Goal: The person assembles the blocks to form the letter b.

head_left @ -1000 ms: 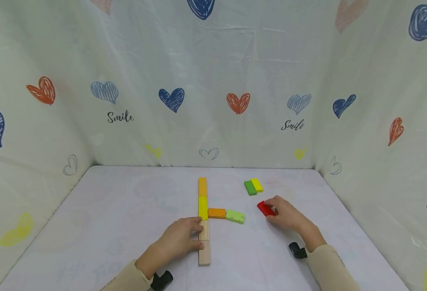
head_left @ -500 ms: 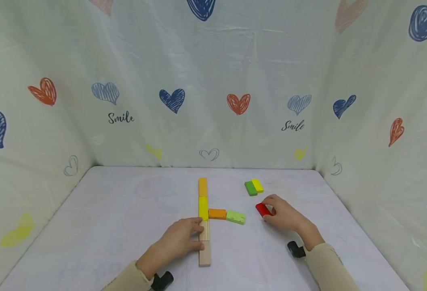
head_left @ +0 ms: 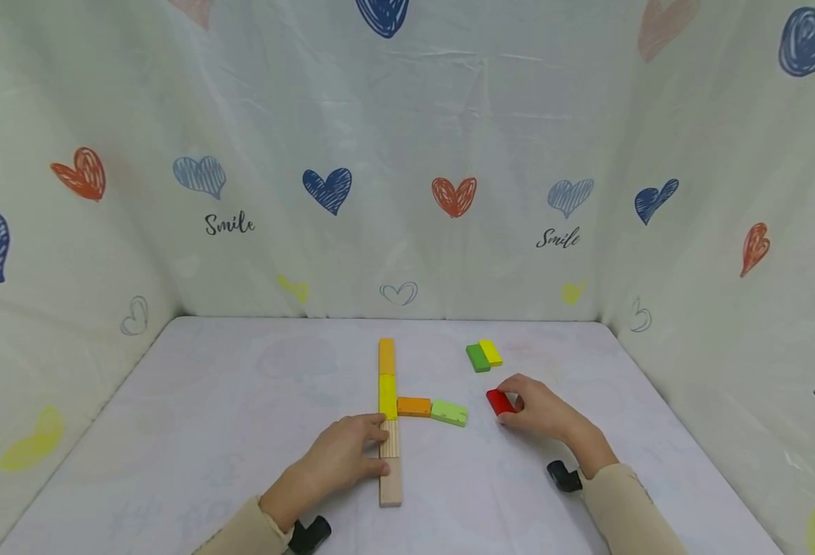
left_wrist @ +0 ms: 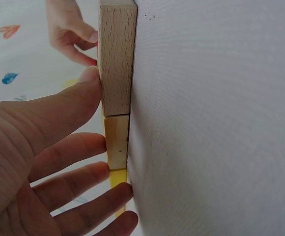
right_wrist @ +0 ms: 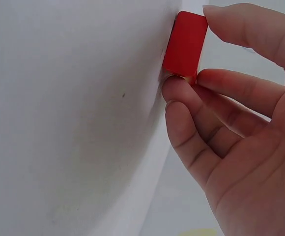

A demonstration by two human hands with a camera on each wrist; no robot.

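My left hand (head_left: 338, 455) rests against a straight line of blocks, its thumb and fingertips touching the side of a plain wooden block (head_left: 391, 487) and the striped wooden block (head_left: 393, 441) beyond it. In the left wrist view its fingers lie spread and loosely extended. Farther along the line come a yellow block (head_left: 387, 395) and an orange-yellow block (head_left: 386, 356). An orange block (head_left: 414, 407) and a light green block (head_left: 449, 413) branch off to the right. Between thumb and fingers my right hand (head_left: 549, 416) pinches a red block (right_wrist: 185, 44), low at the white table.
A green block (head_left: 477, 358) and a yellow block (head_left: 491, 352) lie side by side toward the back right. White cloth walls (head_left: 407, 247) with printed hearts close in the table (head_left: 240, 370) at the back and both sides.
My right hand has shifted slightly left with the red block, nearer the light green one. The left hand and the laid blocks stay where they were.
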